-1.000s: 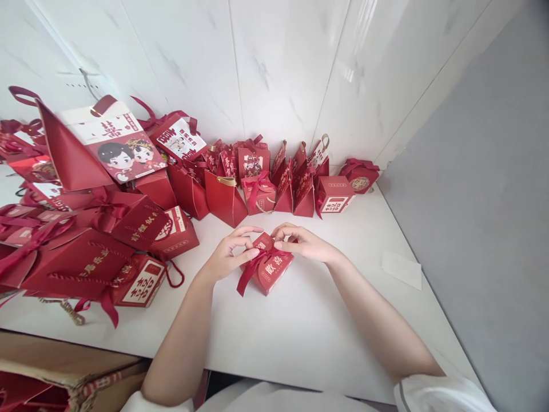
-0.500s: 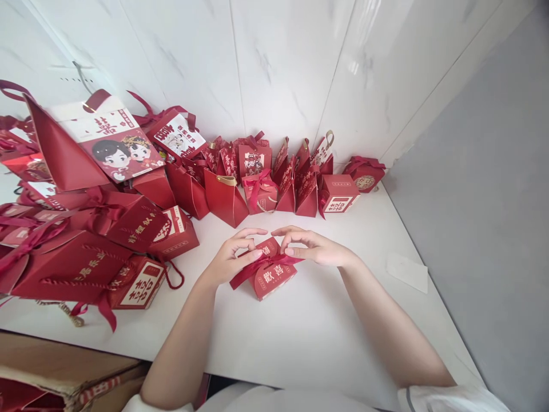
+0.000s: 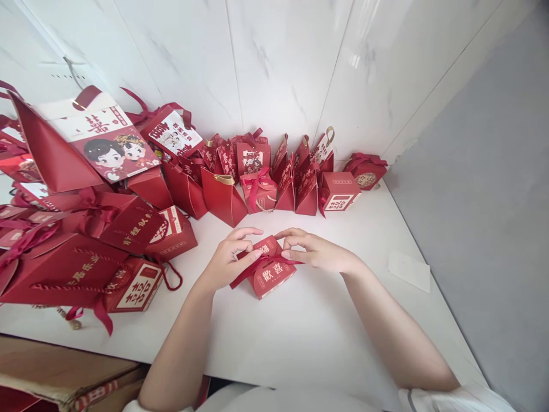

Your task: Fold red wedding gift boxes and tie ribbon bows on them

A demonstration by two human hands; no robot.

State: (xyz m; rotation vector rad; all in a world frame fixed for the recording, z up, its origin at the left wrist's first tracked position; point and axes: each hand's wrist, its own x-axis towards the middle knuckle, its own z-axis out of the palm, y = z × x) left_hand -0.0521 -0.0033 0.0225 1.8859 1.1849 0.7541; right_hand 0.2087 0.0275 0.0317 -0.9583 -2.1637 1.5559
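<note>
A small red gift box (image 3: 274,277) with pale printed characters sits on the table, turned at an angle. Dark red ribbon (image 3: 247,271) crosses its top, one tail hanging past the left side and another reaching out to the right. At the box's left, my left hand (image 3: 234,257) pinches the ribbon, its thumb lying over the middle of the lid and its index finger stretched out behind. From the right, my right hand (image 3: 312,250) has thumb and fingers bent together on the ribbon beside the lid. The fingertips partly cover where the ribbon meets.
Finished-looking red gift boxes (image 3: 77,269) are piled at the left. A row of red gift bags (image 3: 225,197) stands along the tiled wall (image 3: 283,63). White paper (image 3: 409,272) lies at the right by a grey panel (image 3: 484,200). An open cardboard box (image 3: 64,366) is at lower left.
My right hand's thumb and fingers have drawn closer together at the ribbon. My left hand and the gift box have hardly moved. The camera view has shifted slightly.
</note>
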